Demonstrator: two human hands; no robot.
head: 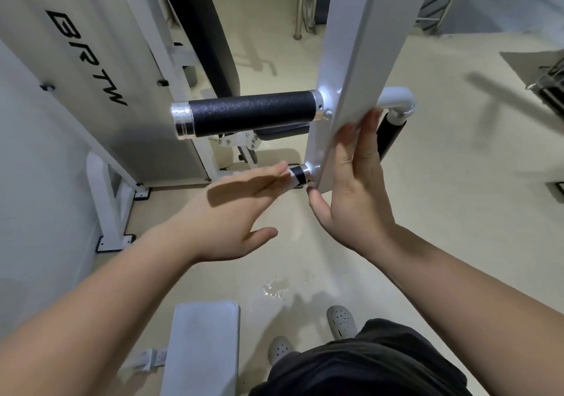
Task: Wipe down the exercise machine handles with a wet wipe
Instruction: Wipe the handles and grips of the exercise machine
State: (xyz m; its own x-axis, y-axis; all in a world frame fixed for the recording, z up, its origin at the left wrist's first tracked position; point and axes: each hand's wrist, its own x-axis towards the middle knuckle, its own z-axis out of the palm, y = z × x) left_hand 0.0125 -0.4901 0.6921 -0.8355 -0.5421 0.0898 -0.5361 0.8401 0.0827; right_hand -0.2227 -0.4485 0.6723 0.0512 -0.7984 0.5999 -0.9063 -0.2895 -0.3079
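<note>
A person's left hand (241, 209), fingers straight and relaxed, touches the short lower handle (300, 176) of a white exercise machine; the right hand (357, 188) presses flat, ungrasping, against the upright bar (360, 60). The long black upper handle (253, 113) juts out above, left of the bar

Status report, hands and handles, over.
Both hands open. Left hand at lower handle, right hand flat on post. Upper handle untouched, unobstructed.
</note>
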